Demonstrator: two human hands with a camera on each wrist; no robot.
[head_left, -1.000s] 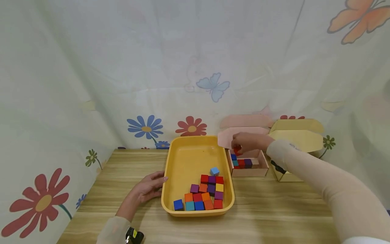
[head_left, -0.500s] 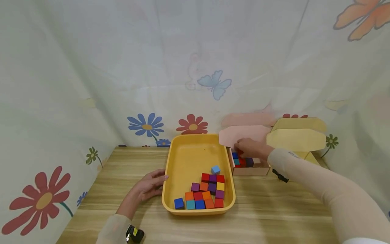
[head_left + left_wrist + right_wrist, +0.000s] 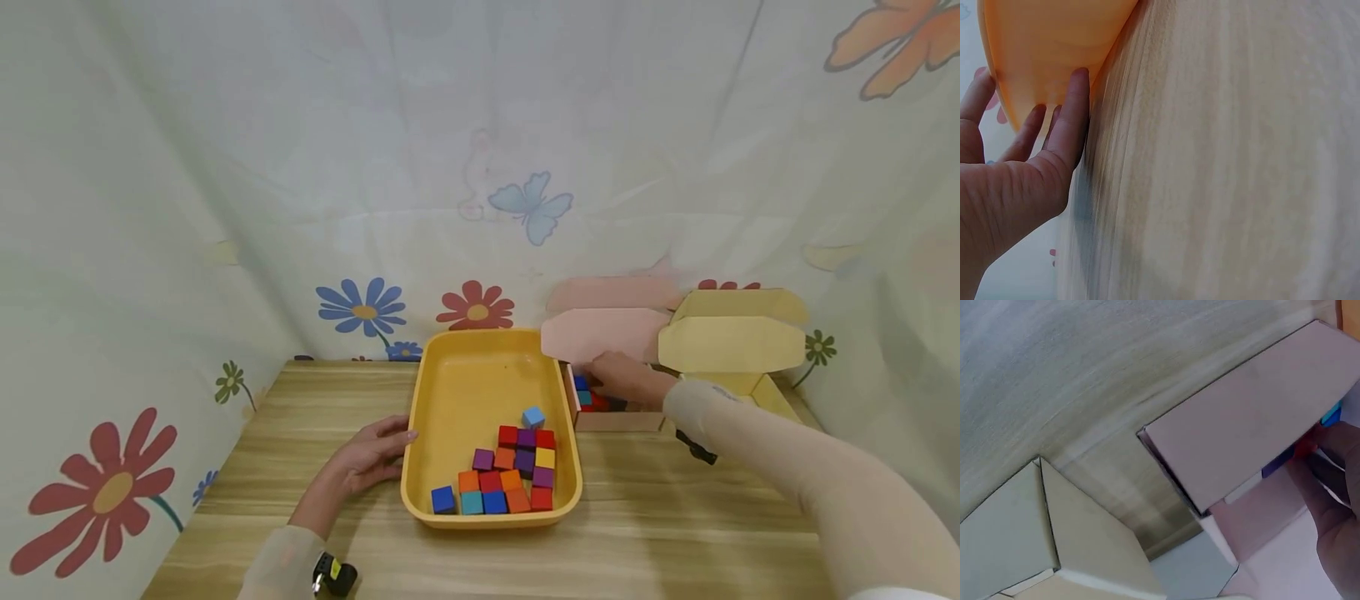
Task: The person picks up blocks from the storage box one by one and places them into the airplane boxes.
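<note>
My left hand [image 3: 375, 456] rests against the left side of the yellow tray [image 3: 491, 522]. In the left wrist view, its fingers [image 3: 1072, 115] lie fairly straight along the tray's outer wall, with the thumb at the rim. Inside the small pink box [image 3: 622, 422], to the right of the tray, my right hand [image 3: 621, 377] reaches down. The right wrist view shows its thumb and fingers pinching a red cube [image 3: 1305, 447] beside a purple cube [image 3: 1277, 462]. Blue [image 3: 581, 383] and teal [image 3: 583, 398] cubes sit at the box's left side. My hand hides part of the box's contents.
Coloured cubes [image 3: 490, 482] fill the tray's front right part, with a light blue cube [image 3: 533, 417] behind them. A yellow box [image 3: 776, 398] with its lid [image 3: 731, 343] raised stands right of the pink box. A patterned curtain [image 3: 420, 208] hangs behind the wooden table [image 3: 330, 392].
My right hand has lowered the red cube from above the pink box down into it, among the other cubes. The left hand has stayed at the tray's side.
</note>
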